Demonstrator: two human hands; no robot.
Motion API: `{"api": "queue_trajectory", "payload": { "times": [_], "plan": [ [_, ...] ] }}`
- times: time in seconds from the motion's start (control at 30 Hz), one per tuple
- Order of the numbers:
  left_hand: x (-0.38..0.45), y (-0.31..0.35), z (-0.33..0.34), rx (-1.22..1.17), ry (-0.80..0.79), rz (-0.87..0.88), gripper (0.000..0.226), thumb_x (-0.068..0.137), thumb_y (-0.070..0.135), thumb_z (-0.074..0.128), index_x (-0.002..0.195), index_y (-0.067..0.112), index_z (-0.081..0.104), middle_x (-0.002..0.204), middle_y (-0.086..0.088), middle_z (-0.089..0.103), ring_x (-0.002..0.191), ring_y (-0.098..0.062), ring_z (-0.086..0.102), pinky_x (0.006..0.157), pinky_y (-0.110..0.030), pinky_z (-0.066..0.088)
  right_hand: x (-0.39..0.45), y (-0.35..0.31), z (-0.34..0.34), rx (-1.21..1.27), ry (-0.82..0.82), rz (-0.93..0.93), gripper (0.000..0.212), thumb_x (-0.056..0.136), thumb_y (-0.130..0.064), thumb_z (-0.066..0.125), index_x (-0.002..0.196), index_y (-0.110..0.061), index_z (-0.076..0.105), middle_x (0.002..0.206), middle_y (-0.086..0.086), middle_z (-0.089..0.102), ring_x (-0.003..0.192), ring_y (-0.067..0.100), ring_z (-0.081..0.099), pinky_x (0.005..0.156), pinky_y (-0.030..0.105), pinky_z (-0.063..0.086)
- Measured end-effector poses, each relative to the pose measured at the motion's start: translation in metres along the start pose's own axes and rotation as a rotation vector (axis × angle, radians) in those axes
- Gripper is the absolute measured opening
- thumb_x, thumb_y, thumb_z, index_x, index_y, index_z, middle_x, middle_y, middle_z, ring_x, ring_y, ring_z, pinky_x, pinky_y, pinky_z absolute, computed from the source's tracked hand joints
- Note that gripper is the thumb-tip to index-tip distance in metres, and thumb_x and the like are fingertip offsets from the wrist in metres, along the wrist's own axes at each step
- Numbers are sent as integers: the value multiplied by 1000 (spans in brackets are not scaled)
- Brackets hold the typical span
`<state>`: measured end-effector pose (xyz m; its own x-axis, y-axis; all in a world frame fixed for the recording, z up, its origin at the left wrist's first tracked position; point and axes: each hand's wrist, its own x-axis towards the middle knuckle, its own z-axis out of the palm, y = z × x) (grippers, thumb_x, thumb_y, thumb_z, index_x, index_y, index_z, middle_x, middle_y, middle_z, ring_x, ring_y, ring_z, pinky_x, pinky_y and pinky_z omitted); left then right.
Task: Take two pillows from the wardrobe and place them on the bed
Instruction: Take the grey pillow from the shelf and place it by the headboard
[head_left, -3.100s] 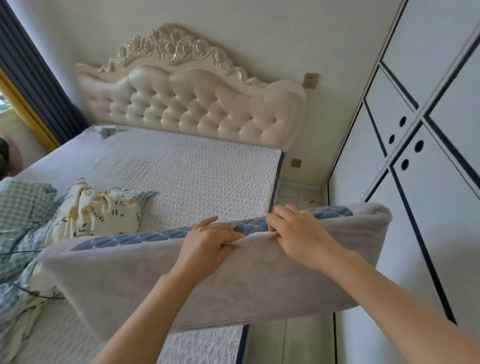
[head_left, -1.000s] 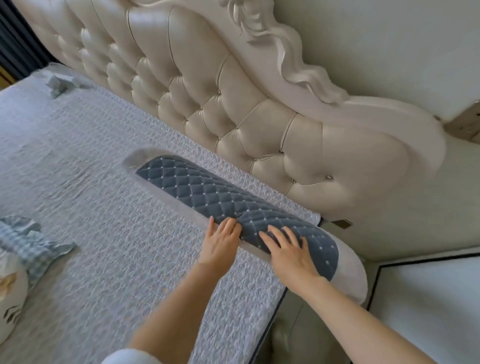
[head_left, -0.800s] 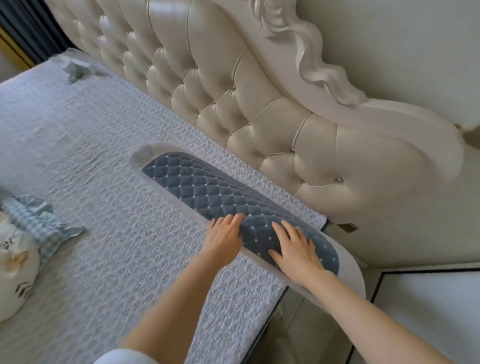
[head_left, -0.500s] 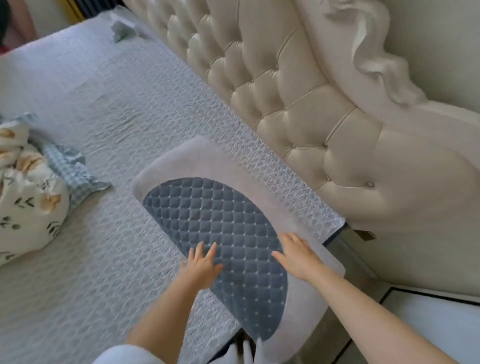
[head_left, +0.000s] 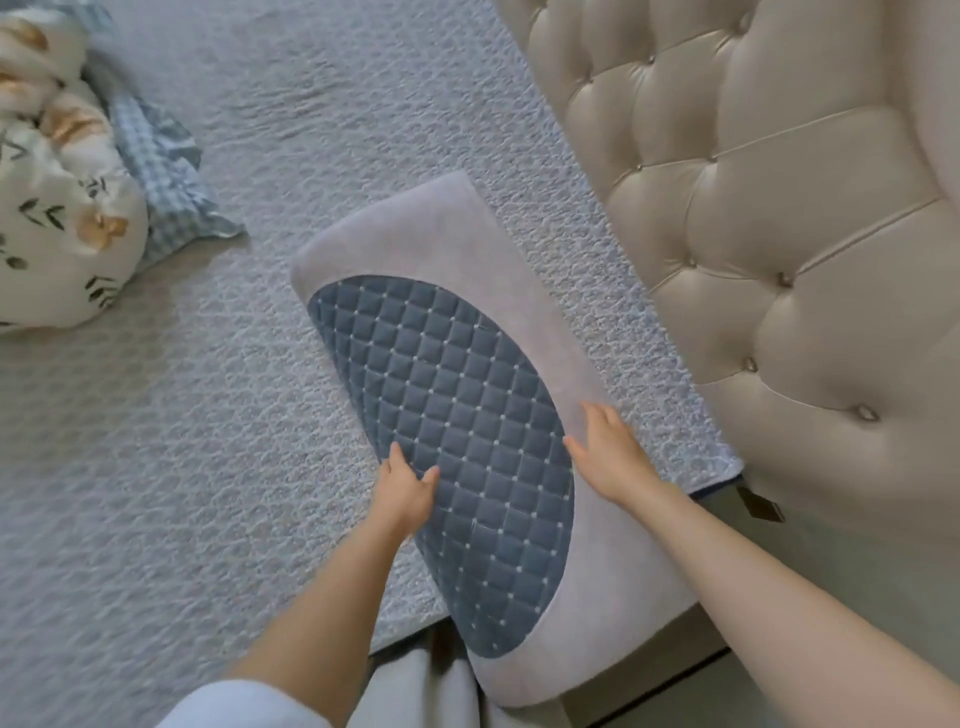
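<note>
Grey plush frames the pillow (head_left: 467, 415), with a quilted blue panel set into its top. The pillow is laid flat at the head corner of the bed (head_left: 182, 441), its long side running just beside the tufted cream headboard (head_left: 753, 234), from which it is parted by a narrow strip of the textured grey cover. Its near end is seen to overhang the bed's side edge, above a gap of floor. To the left of the pillow a broad stretch of bare cover is left open, reaching as far as the bundled floral and checked bedding (head_left: 67, 197) at the far left, well apart from the pillow.

The left hand (head_left: 405, 488) is laid on the pillow's left edge, fingers spread over the blue quilting and the thumb towards the panel; nothing is gripped. The right hand (head_left: 608, 452) is rested flat and open on the grey border at the pillow's right side, near the headboard, with the fingers extended and nothing enclosed. Both forearms are stretched out over the overhanging end.
</note>
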<state>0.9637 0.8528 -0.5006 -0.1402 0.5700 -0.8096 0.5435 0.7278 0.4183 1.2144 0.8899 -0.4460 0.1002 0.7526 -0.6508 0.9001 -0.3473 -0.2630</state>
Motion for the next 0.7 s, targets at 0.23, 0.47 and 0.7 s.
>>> {"api": "queue_trajectory", "payload": {
  "times": [0.23,0.47,0.7],
  "plan": [
    [22,4,21,-290,75,-85,114,83,46,72,155,19,-12,165,-12,6,150,-33,13,119,-53,19,45,16,2,72,25,91,81,93,-43,52,152,-13,5,157,16,14,141,39,20,114,50,24],
    [37,-10,31,-641,89,-251,134,60,39,92,155,31,-2,161,-4,23,143,-31,31,116,-55,28,72,19,5,403,-23,179,97,72,-49,74,147,-22,19,145,10,39,129,34,41,105,49,37],
    [58,38,25,-858,61,-142,118,63,25,90,152,40,16,149,4,43,121,-23,49,99,-44,43,93,13,-45,371,224,81,59,69,-47,71,116,-28,41,116,1,51,104,26,54,83,42,48]
  ]
}}
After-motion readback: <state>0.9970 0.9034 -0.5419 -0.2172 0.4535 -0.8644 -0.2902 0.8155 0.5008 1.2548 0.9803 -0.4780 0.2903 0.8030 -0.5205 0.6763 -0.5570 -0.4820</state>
